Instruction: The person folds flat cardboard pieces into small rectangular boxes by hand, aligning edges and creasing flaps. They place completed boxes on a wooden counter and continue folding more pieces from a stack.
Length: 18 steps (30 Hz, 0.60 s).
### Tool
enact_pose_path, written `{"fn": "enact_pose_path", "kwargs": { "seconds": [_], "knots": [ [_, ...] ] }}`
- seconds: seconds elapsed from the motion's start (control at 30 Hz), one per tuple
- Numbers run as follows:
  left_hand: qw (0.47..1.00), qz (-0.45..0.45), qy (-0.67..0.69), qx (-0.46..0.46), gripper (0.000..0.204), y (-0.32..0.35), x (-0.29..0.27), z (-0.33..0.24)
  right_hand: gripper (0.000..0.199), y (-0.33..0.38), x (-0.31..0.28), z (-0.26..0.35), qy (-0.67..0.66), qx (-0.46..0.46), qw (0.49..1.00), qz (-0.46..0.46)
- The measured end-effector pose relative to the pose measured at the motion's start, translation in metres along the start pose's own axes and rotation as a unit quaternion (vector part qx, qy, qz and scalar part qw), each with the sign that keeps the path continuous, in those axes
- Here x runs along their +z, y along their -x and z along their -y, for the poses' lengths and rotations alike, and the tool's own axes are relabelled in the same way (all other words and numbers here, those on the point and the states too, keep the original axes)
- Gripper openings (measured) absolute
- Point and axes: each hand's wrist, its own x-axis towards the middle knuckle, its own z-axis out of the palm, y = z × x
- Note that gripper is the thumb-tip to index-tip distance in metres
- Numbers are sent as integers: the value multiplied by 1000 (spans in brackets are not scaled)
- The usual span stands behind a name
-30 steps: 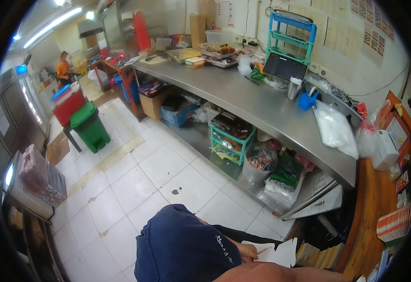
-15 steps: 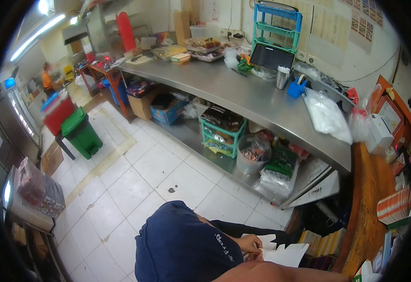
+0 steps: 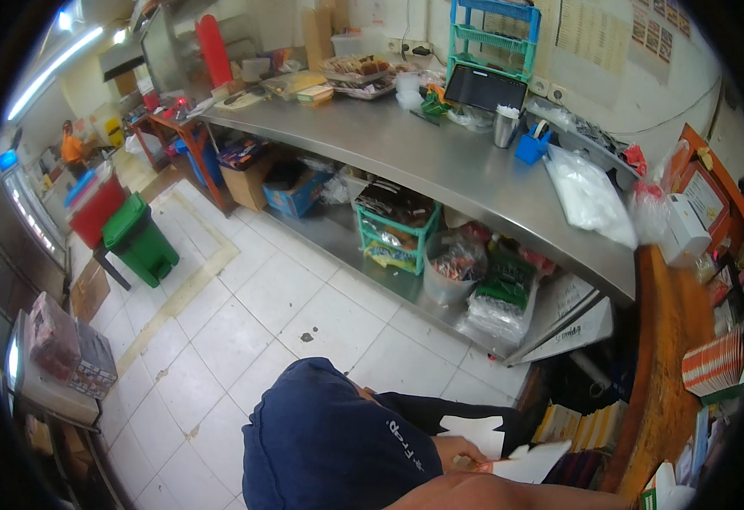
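Note:
Low in the view, over my dark-clothed lap, my left hand [image 3: 460,452] reaches out from a navy sleeve [image 3: 338,433]. Its fingers are closed at the edge of a white cut cardboard blank [image 3: 535,463], slightly blurred, with a pointed corner toward the right. Another white cardboard panel [image 3: 476,432] with notched edges lies just beyond the hand, on the dark cloth. Whether the two panels are one piece I cannot tell. Of my right hand [image 3: 480,467] only a bit of the fingers shows beside the cardboard; my bare right arm [image 3: 491,493] hides the rest.
A steel counter [image 3: 329,140] crosses ahead, with a tablet [image 3: 484,87], a blue tape dispenser [image 3: 531,144] and white plastic bags [image 3: 588,200]. Crates and tubs fill its lower shelf. A wooden ledge [image 3: 665,374] curves along the right. A green bin [image 3: 141,242] stands left; a person [image 3: 73,149] is far off.
The white cardboard has shifted: its right-hand panel has swung up and right, and the notched panel now shows more fully beyond my left hand. The view has turned slightly.

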Motion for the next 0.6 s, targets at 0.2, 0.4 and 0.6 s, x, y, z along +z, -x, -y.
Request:
{"fn": "enact_pose_path", "kwargs": {
  "seconds": [0.2, 0.4, 0.6],
  "knots": [
    [974, -45, 175, -136, 59, -3, -3, -10, 40, -13, -2, -36, 208, -90, 974, 28],
    [941, 38, -310, 128, 50, -3, 3, -48, 55, -23, 21, -2, 82, -213, 953, -198],
    [963, 4, -214, 164, 23, -12, -10, -81, 46, -7, 26, 39, 1, -204, 932, -300]
  ]
}}
